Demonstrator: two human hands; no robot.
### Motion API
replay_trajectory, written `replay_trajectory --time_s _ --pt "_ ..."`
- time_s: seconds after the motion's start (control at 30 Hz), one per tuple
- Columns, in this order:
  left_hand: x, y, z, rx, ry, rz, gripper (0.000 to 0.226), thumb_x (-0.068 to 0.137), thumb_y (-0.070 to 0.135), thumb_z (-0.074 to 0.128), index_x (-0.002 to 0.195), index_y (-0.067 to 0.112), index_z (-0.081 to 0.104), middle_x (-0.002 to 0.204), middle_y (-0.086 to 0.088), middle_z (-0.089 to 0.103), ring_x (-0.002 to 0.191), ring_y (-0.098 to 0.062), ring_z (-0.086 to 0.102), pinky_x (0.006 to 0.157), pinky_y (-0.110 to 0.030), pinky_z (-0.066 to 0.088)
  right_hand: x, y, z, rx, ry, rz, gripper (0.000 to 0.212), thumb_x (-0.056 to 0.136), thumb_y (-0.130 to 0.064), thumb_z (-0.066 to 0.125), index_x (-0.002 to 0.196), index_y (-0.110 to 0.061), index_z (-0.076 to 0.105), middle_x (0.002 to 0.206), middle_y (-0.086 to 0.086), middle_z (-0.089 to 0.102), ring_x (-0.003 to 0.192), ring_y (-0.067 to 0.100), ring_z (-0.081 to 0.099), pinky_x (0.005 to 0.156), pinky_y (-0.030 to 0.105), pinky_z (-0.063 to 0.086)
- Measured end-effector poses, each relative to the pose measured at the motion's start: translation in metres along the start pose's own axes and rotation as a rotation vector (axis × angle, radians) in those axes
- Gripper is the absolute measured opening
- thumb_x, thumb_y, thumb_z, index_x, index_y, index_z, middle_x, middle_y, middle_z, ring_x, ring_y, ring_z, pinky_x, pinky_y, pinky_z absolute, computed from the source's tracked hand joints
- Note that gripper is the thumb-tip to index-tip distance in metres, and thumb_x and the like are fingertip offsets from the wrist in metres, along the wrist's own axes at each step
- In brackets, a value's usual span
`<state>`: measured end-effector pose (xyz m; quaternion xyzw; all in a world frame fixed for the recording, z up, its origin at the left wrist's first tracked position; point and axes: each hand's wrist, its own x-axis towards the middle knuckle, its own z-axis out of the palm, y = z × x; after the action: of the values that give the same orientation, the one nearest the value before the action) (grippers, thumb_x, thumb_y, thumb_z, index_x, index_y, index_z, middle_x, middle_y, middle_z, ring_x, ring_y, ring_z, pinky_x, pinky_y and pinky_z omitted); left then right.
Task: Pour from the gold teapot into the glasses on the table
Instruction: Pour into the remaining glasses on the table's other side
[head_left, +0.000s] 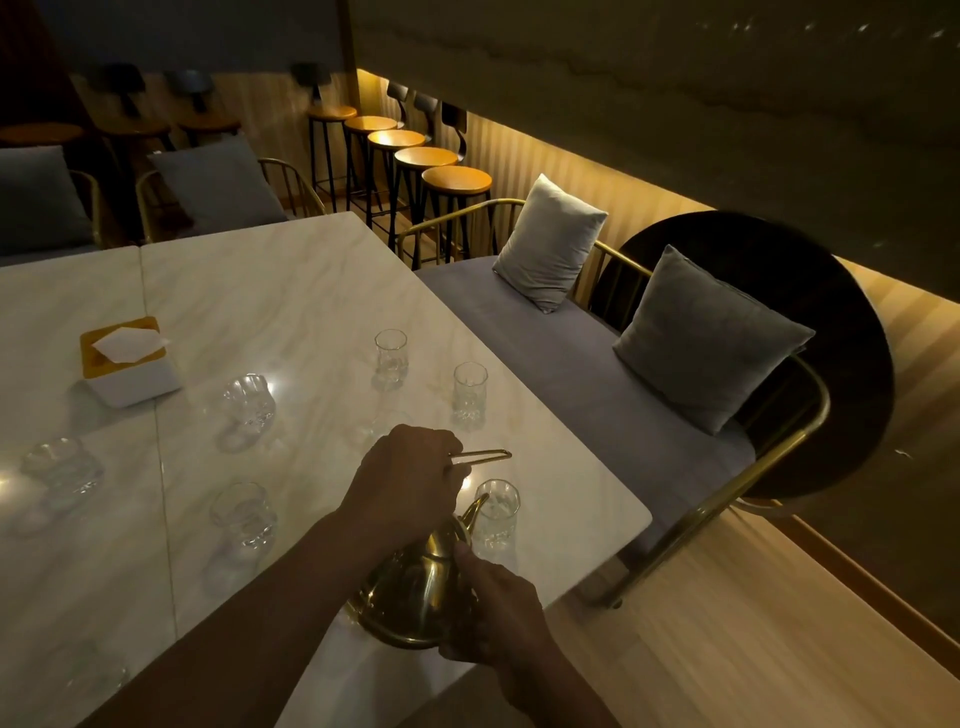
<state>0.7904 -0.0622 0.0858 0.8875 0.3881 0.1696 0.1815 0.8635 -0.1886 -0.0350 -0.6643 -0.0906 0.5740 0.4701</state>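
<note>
The gold teapot is held tilted above the near right corner of the white marble surface, its curved spout brought right up to the rim of the nearest glass; whether spout and rim touch cannot be told, and no stream of liquid can be made out in the dim light. The thin gold handle is gripped by the left hand, whose fingers are curled tight around it. The teapot's right side is steadied by the right hand, the thumb laid against the body near the spout base and the remaining fingers curled against the lower side. Two further upright glasses and are set farther back along the right edge, well apart from the teapot. Four more glasses are spread over the left part of the surface, among them one near a white tissue box with a yellow top. A grey cushioned bench with two pillows is placed beside the surface on the right.
</note>
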Motion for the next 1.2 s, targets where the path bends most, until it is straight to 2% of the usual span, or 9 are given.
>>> replay_trajectory --time_s 0.07,0.3,0.47,0.6,0.73,0.83,0.9,1.03,1.2 --pt "-0.003 -0.005 -0.002 -0.021 -0.01 -0.003 0.033 0.083 0.04 0.064 0.11 0.021 0.068 0.099 0.003 0.073 0.081 -0.015 0.068 0.078 -0.028 0.056 -0.001 0.001 0.001 0.006 0.012 -0.006 0.083 0.059 -0.074 0.078 0.126 -0.025 0.067 0.117 0.008 0.074 0.093 0.03 0.078 0.068 0.039 0.068" --pt "-0.013 -0.019 -0.008 -0.13 -0.063 -0.058 0.035 0.083 0.037 0.065 0.115 0.023 0.065 0.107 0.002 0.07 0.088 -0.013 0.067 0.081 -0.027 0.055 0.005 0.001 0.003 0.015 0.046 -0.074 0.08 0.055 -0.068 0.081 0.123 -0.031 0.064 0.112 0.007 0.073 0.091 0.028 0.077 0.072 0.04 0.068" --pt "-0.012 -0.028 -0.019 -0.148 -0.049 -0.052 0.035 0.084 0.038 0.064 0.115 0.023 0.064 0.107 0.003 0.07 0.09 -0.012 0.066 0.083 -0.029 0.055 0.006 -0.009 0.009 0.02 0.064 -0.112 0.076 0.072 -0.057 0.083 0.138 -0.03 0.056 0.105 -0.001 0.07 0.086 0.022 0.074 0.069 0.035 0.067" --pt "-0.004 -0.028 -0.032 -0.147 -0.01 -0.03 0.037 0.084 0.038 0.064 0.117 0.021 0.064 0.11 0.001 0.07 0.092 -0.014 0.067 0.084 -0.031 0.055 0.006 -0.027 0.015 -0.004 0.055 -0.154 0.059 0.081 -0.051 0.079 0.132 -0.031 0.056 0.098 -0.007 0.068 0.081 0.017 0.073 0.062 0.03 0.064" --pt "0.011 -0.025 -0.043 -0.158 0.052 -0.04 0.037 0.084 0.036 0.065 0.116 0.019 0.065 0.11 -0.001 0.07 0.093 -0.015 0.067 0.085 -0.034 0.055 0.017 -0.051 0.012 -0.03 0.033 -0.177 0.069 0.08 -0.052 0.08 0.139 -0.028 0.056 0.102 -0.004 0.07 0.084 0.02 0.074 0.065 0.032 0.065" --pt "0.03 -0.022 -0.047 -0.149 0.09 -0.053 0.037 0.083 0.036 0.065 0.116 0.019 0.065 0.11 -0.002 0.07 0.093 -0.016 0.067 0.085 -0.034 0.055 0.032 -0.073 0.007 -0.049 -0.015 -0.208 0.076 0.068 -0.058 0.082 0.134 -0.029 0.058 0.11 -0.001 0.069 0.09 0.023 0.075 0.069 0.035 0.067" --pt "0.047 -0.022 -0.047 -0.126 0.114 -0.067 0.037 0.083 0.037 0.065 0.116 0.019 0.065 0.108 -0.001 0.071 0.091 -0.015 0.067 0.085 -0.034 0.055 0.044 -0.09 0.004 -0.068 -0.051 -0.222 0.078 0.061 -0.06 0.081 0.13 -0.032 0.057 0.107 -0.002 0.069 0.09 0.023 0.074 0.068 0.034 0.066" --pt "0.086 -0.017 -0.038 -0.102 0.169 -0.136 0.036 0.083 0.037 0.065 0.115 0.02 0.066 0.107 0.0 0.071 0.089 -0.015 0.068 0.084 -0.035 0.056 0.081 -0.125 -0.01 -0.12 -0.093 -0.224 0.093 0.06 -0.062 0.083 0.141 -0.031 0.053 0.11 0.001 0.071 0.092 0.024 0.076 0.069 0.034 0.066" --pt "0.137 -0.01 -0.017 -0.067 0.195 -0.249 0.036 0.084 0.038 0.063 0.117 0.022 0.065 0.11 0.002 0.07 0.091 -0.015 0.067 0.084 -0.034 0.055 0.131 -0.164 -0.03 -0.161 -0.158 -0.223 0.098 0.058 -0.065 0.083 0.144 -0.028 0.053 0.116 0.005 0.072 0.091 0.024 0.077 0.068 0.034 0.067"
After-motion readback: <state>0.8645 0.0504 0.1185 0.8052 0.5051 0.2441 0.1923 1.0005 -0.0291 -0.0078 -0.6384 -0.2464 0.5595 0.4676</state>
